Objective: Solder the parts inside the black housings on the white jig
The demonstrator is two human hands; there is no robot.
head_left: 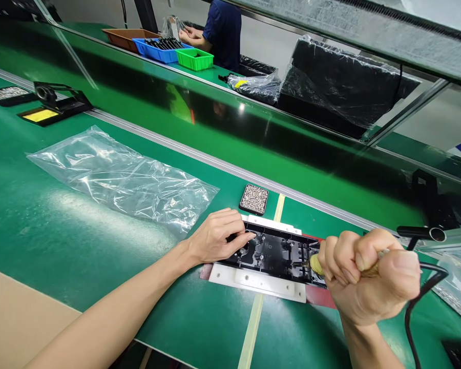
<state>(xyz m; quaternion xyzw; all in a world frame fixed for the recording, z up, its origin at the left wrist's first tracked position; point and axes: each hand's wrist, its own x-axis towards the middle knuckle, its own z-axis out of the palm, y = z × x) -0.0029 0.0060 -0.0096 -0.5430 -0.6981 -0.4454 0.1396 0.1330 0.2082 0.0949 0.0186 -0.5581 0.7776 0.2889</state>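
Observation:
A black plastic part (274, 251) lies in a white fixture (253, 283) on the green bench. My left hand (215, 236) rests on the part's left end, fingertips pressing it down. My right hand (369, 274) is closed in a fist around a yellow-handled corded tool (315, 264), whose tip points at the part's right side. The tool's black cable (418, 302) trails down to the right.
A small black tray of screws (254, 199) sits just behind the fixture. A clear plastic bag (119, 177) lies to the left. A tool stand (56, 102) is at far left. Across the conveyor, another person (218, 31) works beside coloured bins (194, 58).

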